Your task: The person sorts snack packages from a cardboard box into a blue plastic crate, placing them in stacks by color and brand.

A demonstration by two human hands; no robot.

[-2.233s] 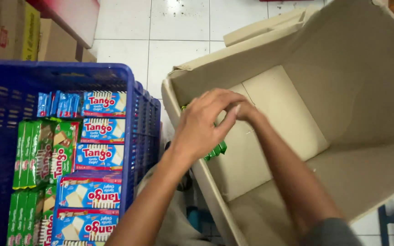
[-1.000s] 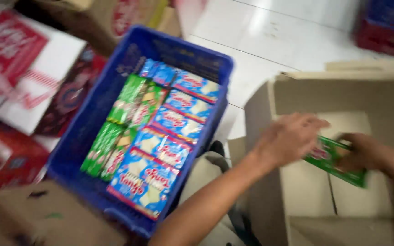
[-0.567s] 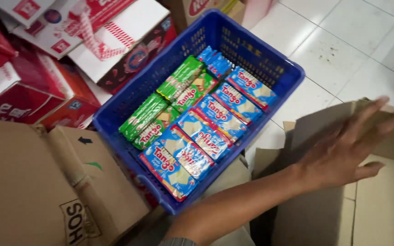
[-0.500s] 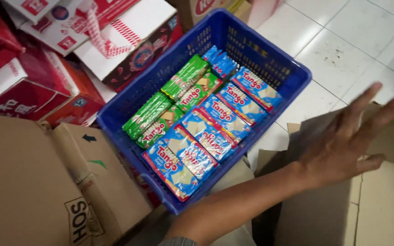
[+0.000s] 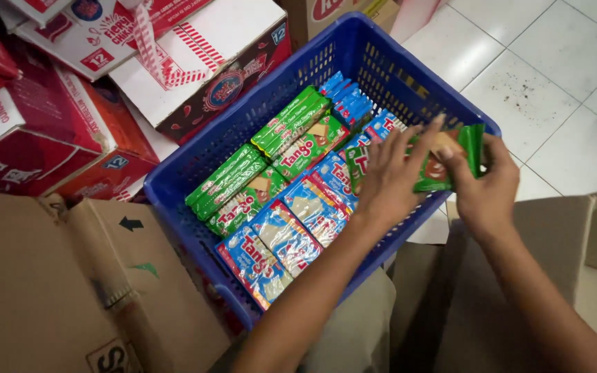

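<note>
Holding a flat green foil snack packet (image 5: pixel 443 160) w/ both hands over the right rim of the blue plastic slotted crate (image 5: pixel 257 114): my left hand (image 5: pixel 390 181) lies fingers together across its front, my right hand (image 5: pixel 486 185) pinches its right end. Below, green and blue packets (image 5: pixel 279 207) lie in rows inside. Red-and-white cartons (image 5: pixel 174 62) sit beyond.

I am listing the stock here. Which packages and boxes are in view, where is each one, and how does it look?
Green packet: flat, held by left hand and right hand over the blue crate.
Green packs: long, in rows on the crate's far side.
Blue packs: flat, blue and white, on the crate's near side.
Red-and-white cartons: stacked beyond the crate, upper left.
Brown cartons: plain cardboard, lower left.
Open brown box: lower right.
</note>
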